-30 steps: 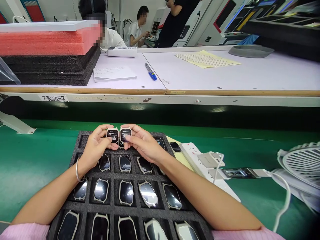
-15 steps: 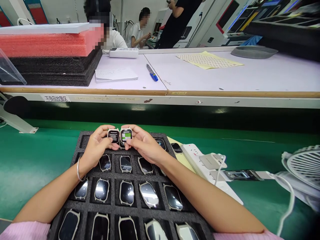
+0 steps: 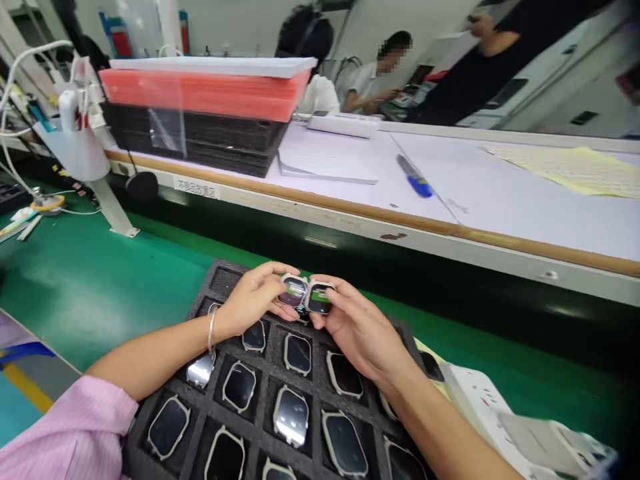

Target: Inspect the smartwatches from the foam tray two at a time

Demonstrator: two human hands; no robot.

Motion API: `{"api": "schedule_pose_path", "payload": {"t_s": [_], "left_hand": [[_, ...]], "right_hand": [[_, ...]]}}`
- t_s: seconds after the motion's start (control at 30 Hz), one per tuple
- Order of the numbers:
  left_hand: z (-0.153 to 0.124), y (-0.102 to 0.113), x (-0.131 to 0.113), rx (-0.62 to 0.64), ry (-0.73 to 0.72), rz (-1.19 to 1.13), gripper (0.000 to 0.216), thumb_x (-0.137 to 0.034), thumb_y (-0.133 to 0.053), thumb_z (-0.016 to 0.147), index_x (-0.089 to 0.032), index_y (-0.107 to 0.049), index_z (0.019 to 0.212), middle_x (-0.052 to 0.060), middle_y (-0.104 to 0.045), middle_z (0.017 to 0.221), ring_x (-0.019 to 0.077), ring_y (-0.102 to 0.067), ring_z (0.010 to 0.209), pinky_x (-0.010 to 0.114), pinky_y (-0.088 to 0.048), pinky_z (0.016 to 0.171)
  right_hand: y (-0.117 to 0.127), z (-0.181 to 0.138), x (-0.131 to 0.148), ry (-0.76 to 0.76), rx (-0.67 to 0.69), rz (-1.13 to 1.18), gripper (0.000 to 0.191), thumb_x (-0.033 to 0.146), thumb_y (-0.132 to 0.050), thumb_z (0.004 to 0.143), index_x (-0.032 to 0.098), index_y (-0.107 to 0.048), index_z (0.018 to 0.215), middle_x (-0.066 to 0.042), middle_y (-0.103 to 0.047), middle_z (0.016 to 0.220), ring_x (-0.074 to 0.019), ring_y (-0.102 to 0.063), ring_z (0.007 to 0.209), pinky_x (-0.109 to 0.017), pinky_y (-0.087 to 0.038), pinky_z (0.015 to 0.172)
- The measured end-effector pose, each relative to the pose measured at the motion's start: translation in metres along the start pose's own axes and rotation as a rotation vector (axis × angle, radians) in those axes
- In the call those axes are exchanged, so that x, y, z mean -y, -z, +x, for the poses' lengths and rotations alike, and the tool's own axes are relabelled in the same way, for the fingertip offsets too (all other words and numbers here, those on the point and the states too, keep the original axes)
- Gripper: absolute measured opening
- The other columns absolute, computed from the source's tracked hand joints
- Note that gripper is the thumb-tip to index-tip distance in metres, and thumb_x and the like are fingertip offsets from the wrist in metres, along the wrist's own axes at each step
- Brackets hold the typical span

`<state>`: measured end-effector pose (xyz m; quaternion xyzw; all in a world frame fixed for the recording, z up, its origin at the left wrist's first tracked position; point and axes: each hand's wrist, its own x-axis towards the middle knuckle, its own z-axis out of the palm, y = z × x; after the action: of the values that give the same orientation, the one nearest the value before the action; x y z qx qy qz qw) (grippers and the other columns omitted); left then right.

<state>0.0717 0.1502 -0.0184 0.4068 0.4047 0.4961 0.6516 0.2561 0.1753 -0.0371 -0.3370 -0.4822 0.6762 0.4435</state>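
Observation:
Above the far part of a black foam tray (image 3: 227, 265), my left hand (image 3: 257, 297) holds a smartwatch case (image 3: 293, 291) without a strap, pinched between thumb and fingers. My right hand (image 3: 363, 327) grips a second smartwatch case (image 3: 320, 298) close beside it, fingers on its screen and edge. Both screens are lit and show some green. Below them, the tray's square pockets hold several more watch cases, such as a dark-screened one (image 3: 297, 353) and a shiny one (image 3: 291, 417). My wrists and forearms cover some pockets.
A white power strip (image 3: 475, 393) lies right of the tray on the green table (image 3: 100, 267). Behind, a raised shelf (image 3: 345, 150) carries red and black foam sheets (image 3: 200, 93), paper (image 3: 325, 163), a blue pen (image 3: 415, 177) and a yellow sticker sheet (image 3: 575, 170). Other people are beyond.
The view has swung to the left and tilted. The left-hand watch screen went from white text on black to showing green. Both hands still hold their watch cases.

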Motion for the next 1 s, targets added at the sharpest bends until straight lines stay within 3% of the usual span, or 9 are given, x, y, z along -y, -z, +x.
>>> {"api": "schedule_pose_path", "payload": {"t_s": [0.2,0.53,0.8,1.0], "left_hand": [[-0.0011,0.0027,0.0004,0.021,-0.013,-0.019,0.029,-0.016,-0.062,0.075,-0.017,-0.061,0.104,0.000,-0.069,0.087,0.0124,-0.071,0.058,0.021,-0.061,0.059],[0.0003,0.0024,0.0028,0.021,-0.064,0.067,0.026,-0.023,-0.068,0.079,-0.018,-0.061,0.104,0.001,-0.069,0.088,0.0127,-0.071,0.059,0.021,-0.061,0.057],[0.0018,0.0031,0.0001,0.033,-0.066,0.073,0.033,-0.013,-0.061,0.073,-0.017,-0.060,0.106,0.002,-0.071,0.093,0.0132,-0.072,0.061,0.023,-0.063,0.061],[0.0040,0.0030,0.0038,0.017,-0.111,0.117,0.034,-0.017,-0.067,0.074,-0.017,-0.059,0.107,0.003,-0.069,0.095,0.0123,-0.071,0.060,0.023,-0.062,0.059]], "right_hand": [[-0.0041,-0.0023,-0.0015,-0.001,-0.011,-0.018,0.037,0.036,-0.088,0.072,0.024,-0.070,0.103,-0.001,-0.059,0.092,-0.0121,-0.052,0.061,-0.027,-0.046,0.056],[-0.0035,0.0000,-0.0042,0.039,-0.021,-0.075,0.037,0.041,-0.083,0.078,0.021,-0.065,0.104,0.000,-0.058,0.088,-0.0105,-0.047,0.056,-0.026,-0.040,0.051],[-0.0029,-0.0025,-0.0008,0.042,0.001,-0.057,0.037,0.025,-0.079,0.072,0.022,-0.064,0.106,0.000,-0.062,0.091,-0.0120,-0.052,0.060,-0.027,-0.044,0.056],[-0.0028,-0.0019,0.0009,0.005,0.036,-0.028,0.038,0.031,-0.078,0.076,0.022,-0.062,0.109,0.000,-0.063,0.085,-0.0138,-0.057,0.059,-0.029,-0.047,0.061]]}}
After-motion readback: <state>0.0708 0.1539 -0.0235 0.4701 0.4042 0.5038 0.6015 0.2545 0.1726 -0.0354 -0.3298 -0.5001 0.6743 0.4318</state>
